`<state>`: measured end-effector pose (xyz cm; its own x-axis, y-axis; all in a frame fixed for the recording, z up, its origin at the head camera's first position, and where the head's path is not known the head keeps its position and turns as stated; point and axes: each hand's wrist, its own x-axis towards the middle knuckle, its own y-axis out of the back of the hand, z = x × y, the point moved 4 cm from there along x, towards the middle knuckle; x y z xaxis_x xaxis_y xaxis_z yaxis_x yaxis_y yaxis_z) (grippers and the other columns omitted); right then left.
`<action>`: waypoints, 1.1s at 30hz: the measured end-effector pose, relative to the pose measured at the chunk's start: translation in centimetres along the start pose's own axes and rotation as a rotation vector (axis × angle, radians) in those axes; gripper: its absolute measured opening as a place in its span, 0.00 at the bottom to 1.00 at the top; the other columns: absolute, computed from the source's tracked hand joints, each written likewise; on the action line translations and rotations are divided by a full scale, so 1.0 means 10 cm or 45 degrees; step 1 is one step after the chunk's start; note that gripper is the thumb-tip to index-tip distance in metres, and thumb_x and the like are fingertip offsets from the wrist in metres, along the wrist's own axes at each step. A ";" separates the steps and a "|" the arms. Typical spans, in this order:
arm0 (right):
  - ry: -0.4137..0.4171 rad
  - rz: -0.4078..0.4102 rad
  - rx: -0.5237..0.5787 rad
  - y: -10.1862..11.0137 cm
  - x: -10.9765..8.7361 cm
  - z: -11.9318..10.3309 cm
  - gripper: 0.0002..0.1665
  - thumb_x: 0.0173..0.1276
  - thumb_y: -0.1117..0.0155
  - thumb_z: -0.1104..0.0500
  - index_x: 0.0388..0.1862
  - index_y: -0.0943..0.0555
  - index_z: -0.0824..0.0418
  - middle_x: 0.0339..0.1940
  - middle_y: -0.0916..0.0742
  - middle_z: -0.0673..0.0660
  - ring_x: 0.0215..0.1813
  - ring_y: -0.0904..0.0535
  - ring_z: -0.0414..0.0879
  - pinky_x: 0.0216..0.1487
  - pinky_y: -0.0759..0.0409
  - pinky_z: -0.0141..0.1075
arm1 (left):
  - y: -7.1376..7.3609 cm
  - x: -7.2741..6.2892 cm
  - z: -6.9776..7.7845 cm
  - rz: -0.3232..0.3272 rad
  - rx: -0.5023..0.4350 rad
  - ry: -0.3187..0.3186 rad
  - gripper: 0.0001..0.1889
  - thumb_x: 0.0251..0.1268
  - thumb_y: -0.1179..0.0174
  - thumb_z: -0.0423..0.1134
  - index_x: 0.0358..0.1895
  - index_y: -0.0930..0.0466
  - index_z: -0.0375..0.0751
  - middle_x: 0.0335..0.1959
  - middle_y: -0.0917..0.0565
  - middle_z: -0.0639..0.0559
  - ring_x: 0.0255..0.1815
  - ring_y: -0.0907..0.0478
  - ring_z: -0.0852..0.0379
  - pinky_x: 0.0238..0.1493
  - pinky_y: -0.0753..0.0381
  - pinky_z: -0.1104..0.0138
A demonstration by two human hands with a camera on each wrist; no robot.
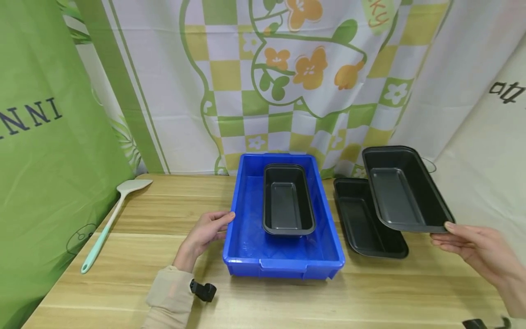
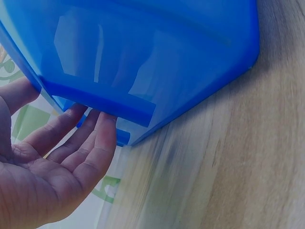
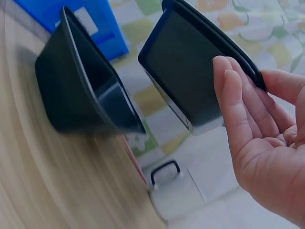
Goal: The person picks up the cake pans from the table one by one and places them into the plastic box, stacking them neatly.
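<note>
My right hand (image 1: 481, 249) pinches the near right corner of a dark loaf pan (image 1: 400, 196) by its rim. In the right wrist view the thumb lies on the rim and the fingers (image 3: 233, 105) sit against the pan's outside wall. This pan is raised and overlaps a second loaf pan (image 1: 359, 224) that stands on the table. A blue plastic bin (image 1: 283, 265) stands in the middle, with a third loaf pan (image 1: 287, 205) inside it. My left hand (image 1: 207, 230) grips the bin's left rim, thumb on top and fingers under the lip.
A spatula (image 1: 102, 235) with a pale head and mint handle lies at the left of the wooden table (image 1: 185, 196). Patterned cloth (image 1: 263, 119) hangs behind the bin, and green cloth (image 1: 49, 183) on the left. A white object with a black handle (image 3: 167, 171) shows beyond the table edge.
</note>
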<state>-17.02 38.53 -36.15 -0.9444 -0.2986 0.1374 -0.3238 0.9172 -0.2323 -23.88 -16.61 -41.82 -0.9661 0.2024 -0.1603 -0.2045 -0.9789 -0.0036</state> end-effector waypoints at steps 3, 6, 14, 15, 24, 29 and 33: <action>0.027 -0.053 0.038 -0.16 0.09 -0.02 0.28 0.77 0.68 0.73 0.45 0.15 0.68 0.38 0.12 0.64 0.42 0.14 0.51 0.43 0.16 0.39 | -0.01 -0.01 0.01 0.002 0.007 0.003 0.28 0.69 0.43 0.42 0.62 0.33 0.21 0.55 0.22 0.30 0.46 0.18 0.50 0.50 0.19 0.58; 0.039 -0.100 0.059 -0.27 0.21 -0.04 0.27 0.77 0.67 0.73 0.45 0.16 0.70 0.38 0.12 0.65 0.42 0.14 0.52 0.43 0.17 0.40 | 0.00 -0.01 0.01 0.004 0.006 0.004 0.28 0.69 0.43 0.42 0.62 0.33 0.21 0.55 0.22 0.30 0.46 0.18 0.49 0.50 0.19 0.58; 0.059 -0.190 0.052 -0.56 0.50 -0.10 0.26 0.76 0.66 0.74 0.46 0.16 0.71 0.38 0.12 0.64 0.42 0.14 0.51 0.42 0.16 0.38 | 0.00 0.00 0.00 0.002 0.007 0.001 0.28 0.69 0.43 0.42 0.61 0.32 0.21 0.53 0.21 0.31 0.46 0.18 0.47 0.49 0.19 0.58; 0.060 -0.190 0.043 -0.60 0.54 -0.11 0.26 0.76 0.66 0.74 0.46 0.16 0.71 0.37 0.12 0.63 0.42 0.14 0.51 0.42 0.16 0.37 | 0.00 0.00 0.00 0.002 0.007 0.002 0.28 0.69 0.43 0.42 0.61 0.32 0.21 0.53 0.21 0.31 0.46 0.18 0.48 0.49 0.19 0.58; 0.101 -0.205 -0.059 -0.90 0.75 -0.10 0.24 0.75 0.62 0.75 0.42 0.14 0.69 0.33 0.11 0.63 0.37 0.13 0.50 0.37 0.16 0.35 | 0.00 0.01 0.00 -0.016 0.015 -0.009 0.28 0.69 0.43 0.43 0.62 0.32 0.21 0.53 0.20 0.31 0.48 0.18 0.46 0.50 0.20 0.58; 0.061 -0.170 -0.034 -1.06 0.83 -0.03 0.22 0.75 0.58 0.73 0.40 0.13 0.68 0.32 0.11 0.63 0.35 0.13 0.50 0.36 0.16 0.34 | 0.00 0.00 0.00 -0.016 0.017 -0.015 0.28 0.69 0.43 0.42 0.62 0.32 0.21 0.52 0.20 0.30 0.49 0.18 0.45 0.49 0.19 0.58; 0.008 -0.133 -0.050 -1.19 0.90 0.04 0.19 0.74 0.54 0.72 0.38 0.13 0.67 0.31 0.11 0.62 0.34 0.13 0.49 0.34 0.16 0.34 | 0.01 0.01 -0.01 -0.011 0.014 -0.011 0.28 0.69 0.43 0.42 0.62 0.33 0.21 0.53 0.21 0.30 0.49 0.19 0.44 0.49 0.19 0.59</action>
<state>-21.70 24.82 -32.58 -0.9052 -0.3915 0.1651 -0.4178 0.8907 -0.1788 -23.94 -16.65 -41.91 -0.9656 0.2110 -0.1520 -0.2144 -0.9767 0.0059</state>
